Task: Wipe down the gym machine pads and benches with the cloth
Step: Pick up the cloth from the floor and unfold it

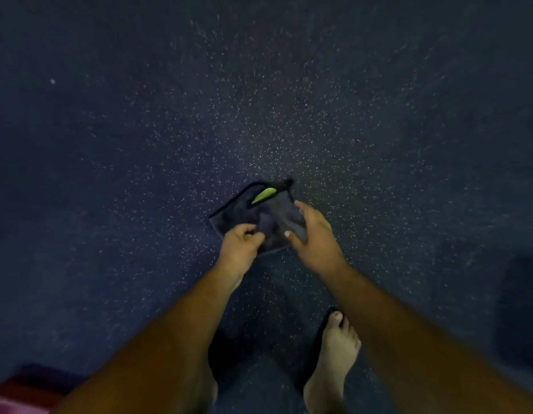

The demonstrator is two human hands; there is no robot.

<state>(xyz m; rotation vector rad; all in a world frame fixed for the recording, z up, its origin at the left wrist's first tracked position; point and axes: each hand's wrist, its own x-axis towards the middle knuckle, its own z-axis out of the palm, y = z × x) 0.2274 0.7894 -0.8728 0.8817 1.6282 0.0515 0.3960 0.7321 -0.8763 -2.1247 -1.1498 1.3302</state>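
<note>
While both arms reach forward and down over the speckled floor, I hold the cloth between my two hands, out in front of me and above that floor. It is a dark cloth with a darker stitched edge, and a small bright green tag shows near its far edge. I take the cloth as my landmark for everything else.

My left hand is at the cloth's near left corner; its fingers are curled in tightly and pinch the fabric there. My right hand is on the cloth's right side. Its thumb lies on the fabric's near face, and the other fingers seem to wrap round the right edge, so it grips the cloth as well, though more loosely spread than the left. The cloth hangs partly folded between the two grips; I cannot tell how many layers it has.

Nearer to me than the cloth and slightly to its right, my bare foot stands on the floor, apparently on a dark sandal. Well to the near left of the cloth, at the frame's corner, sits a reddish-purple surface, too blurred and dim to identify. Far to the cloth's right there is a dark blurred shape that I cannot make out.
</note>
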